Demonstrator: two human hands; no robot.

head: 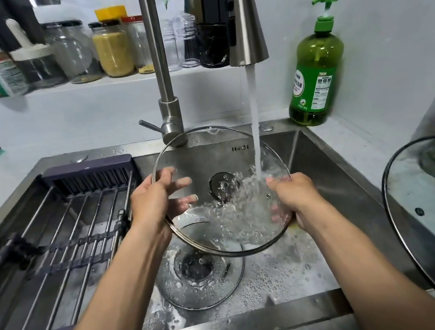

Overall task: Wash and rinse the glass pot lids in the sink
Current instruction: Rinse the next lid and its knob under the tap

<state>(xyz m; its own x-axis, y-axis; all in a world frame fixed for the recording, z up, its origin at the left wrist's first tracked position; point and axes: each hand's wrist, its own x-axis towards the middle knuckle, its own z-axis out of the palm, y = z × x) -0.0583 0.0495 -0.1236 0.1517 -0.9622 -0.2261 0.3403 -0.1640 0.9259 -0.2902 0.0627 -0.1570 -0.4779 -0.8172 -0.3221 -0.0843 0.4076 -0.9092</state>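
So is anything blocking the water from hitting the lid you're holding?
No. The stream falls straight from the faucet head onto the glass lid, beside the right hand. The left hand holds the opposite rim, out of the way.

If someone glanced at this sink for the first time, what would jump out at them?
Probably the glass pot lid held tilted over the middle of the sink, left hand and right hand at its opposite rims, with the water stream from the faucet splashing on it. Next, the green dish soap bottle at the sink's back right corner.
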